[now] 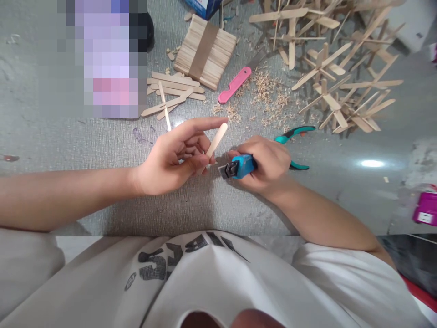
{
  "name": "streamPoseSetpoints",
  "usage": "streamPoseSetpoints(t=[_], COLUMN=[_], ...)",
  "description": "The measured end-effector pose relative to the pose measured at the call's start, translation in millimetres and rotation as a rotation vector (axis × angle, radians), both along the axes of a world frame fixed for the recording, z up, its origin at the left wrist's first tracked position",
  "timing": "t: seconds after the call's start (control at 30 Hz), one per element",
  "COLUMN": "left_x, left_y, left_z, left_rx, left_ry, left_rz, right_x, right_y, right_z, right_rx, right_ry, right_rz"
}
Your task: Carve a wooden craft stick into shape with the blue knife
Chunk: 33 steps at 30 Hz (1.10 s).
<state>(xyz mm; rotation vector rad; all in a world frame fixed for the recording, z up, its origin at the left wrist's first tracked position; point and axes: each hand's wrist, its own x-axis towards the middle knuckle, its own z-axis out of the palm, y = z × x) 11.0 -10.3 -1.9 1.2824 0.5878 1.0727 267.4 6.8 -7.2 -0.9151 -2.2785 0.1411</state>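
My left hand [180, 155] pinches a wooden craft stick [218, 137] between thumb and fingers, its index finger stretched out past the stick. The stick's rounded end points up and to the right. Just to the right, my right hand [268, 159] is wrapped round a blue utility knife [244, 165], whose dark metal tip faces the left hand. Tip and stick are apart. Behind the right hand lie pliers with teal and black handles [295, 133], partly covered by that hand. Loose craft sticks [179, 86] lie beyond my left hand, some forming a cross.
A banded bundle of craft sticks [206, 52] lies at the back. Beside it are a pink-handled knife [235, 85] and scattered wood shavings [268, 93]. Several crossed-stick assemblies [336, 102] crowd the back right. A purple object [425, 207] sits at the right edge.
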Motion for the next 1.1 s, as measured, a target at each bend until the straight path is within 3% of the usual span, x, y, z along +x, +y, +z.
streamPoseSetpoints(t=[0.23, 0.57, 0.8, 1.1], left_x=[0, 0, -2, -2], left_y=[4, 4, 4, 7], left_z=[-9.1, -3.2, -5.2, -6.8], left_rx=[0.041, 0.258, 0.270, 0.277], left_ry=[0.025, -0.019, 0.014, -0.041], left_rz=[0.026, 0.038, 0.005, -0.041], right_x=[3, 8, 9, 10], right_y=[0, 2, 1, 2], right_z=[-1.0, -6.4, -3.6, -4.4], right_rx=[-0.043, -0.038, -0.149, -0.124], right_ry=[-0.096, -0.127, -0.223, -0.200], right_rz=[-0.054, -0.056, -0.116, -0.089])
